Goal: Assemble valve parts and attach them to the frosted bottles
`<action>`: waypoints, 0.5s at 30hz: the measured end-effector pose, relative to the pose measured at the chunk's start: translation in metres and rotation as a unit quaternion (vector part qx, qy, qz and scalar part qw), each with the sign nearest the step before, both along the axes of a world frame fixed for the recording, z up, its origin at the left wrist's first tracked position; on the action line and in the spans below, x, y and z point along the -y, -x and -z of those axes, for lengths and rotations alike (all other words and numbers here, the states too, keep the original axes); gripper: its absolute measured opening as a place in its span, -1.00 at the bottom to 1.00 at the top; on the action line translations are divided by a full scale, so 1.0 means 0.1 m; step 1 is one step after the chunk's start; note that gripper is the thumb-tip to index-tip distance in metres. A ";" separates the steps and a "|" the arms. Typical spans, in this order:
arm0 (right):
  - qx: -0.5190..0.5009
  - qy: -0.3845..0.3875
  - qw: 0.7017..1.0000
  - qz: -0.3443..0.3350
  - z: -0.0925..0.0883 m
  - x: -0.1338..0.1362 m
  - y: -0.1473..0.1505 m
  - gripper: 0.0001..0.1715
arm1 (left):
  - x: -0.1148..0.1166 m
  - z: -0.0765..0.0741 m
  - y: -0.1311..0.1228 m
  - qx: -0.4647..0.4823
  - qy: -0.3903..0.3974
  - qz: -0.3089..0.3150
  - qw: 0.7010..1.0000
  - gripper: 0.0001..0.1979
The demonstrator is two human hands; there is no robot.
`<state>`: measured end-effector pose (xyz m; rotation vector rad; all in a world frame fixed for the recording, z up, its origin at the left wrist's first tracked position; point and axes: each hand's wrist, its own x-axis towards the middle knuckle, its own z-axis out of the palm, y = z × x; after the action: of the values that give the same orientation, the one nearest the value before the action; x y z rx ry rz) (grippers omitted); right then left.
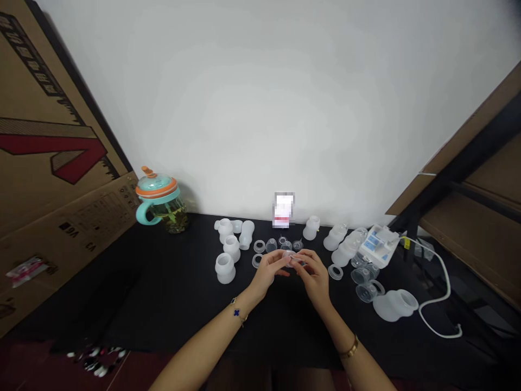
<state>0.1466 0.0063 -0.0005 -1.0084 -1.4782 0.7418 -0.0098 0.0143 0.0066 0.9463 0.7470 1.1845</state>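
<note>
Both my hands meet at the middle of the black table, their fingers closed on one small translucent silicone piece (pixel 288 254), perhaps a bottle nipple; the fingers cover much of it. My left hand (pixel 266 270) grips its left side. From the right, my right hand (pixel 314 277) pinches it with thumb and fingers. Just beyond the hands lie clear domed caps (pixel 271 246) and white collar rings (pixel 259 246). Several frosted white bottles (pixel 225 268) stand to the left of my left hand. One more collar ring (pixel 336 272) lies right of my right hand.
At the right are more frosted bottles (pixel 395 305), clear caps (pixel 367 291) and a white device (pixel 380 246) with a white cable (pixel 449 282). A phone-like blurred screen (pixel 283 210) leans against the wall. A teal-handled tea jug (pixel 163 203) stands by the cardboard box (pixel 49 163) at left.
</note>
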 end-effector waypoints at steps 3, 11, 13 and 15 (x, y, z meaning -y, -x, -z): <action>0.003 -0.002 1.000 0.002 0.00 0.00 0.00 -0.84 | 0.00 -0.01 0.00 -0.004 0.003 -0.001 1.000 -0.63; 0.009 -0.017 1.000 0.009 0.00 0.00 0.00 -0.84 | 0.00 0.01 0.00 -0.008 -0.008 -0.001 1.000 -0.61; 0.017 -0.018 1.000 0.013 -0.01 0.00 0.00 -0.83 | 0.00 0.02 0.01 -0.004 -0.001 -0.004 1.000 -0.60; 0.029 -0.018 0.999 0.019 -0.01 0.01 0.01 -0.80 | 0.00 0.02 0.01 0.004 0.006 -0.005 1.000 -0.61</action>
<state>0.1459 0.0054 0.0010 -1.0340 -1.5128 0.6613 -0.0113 0.0146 0.0049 0.9275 0.7521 1.1905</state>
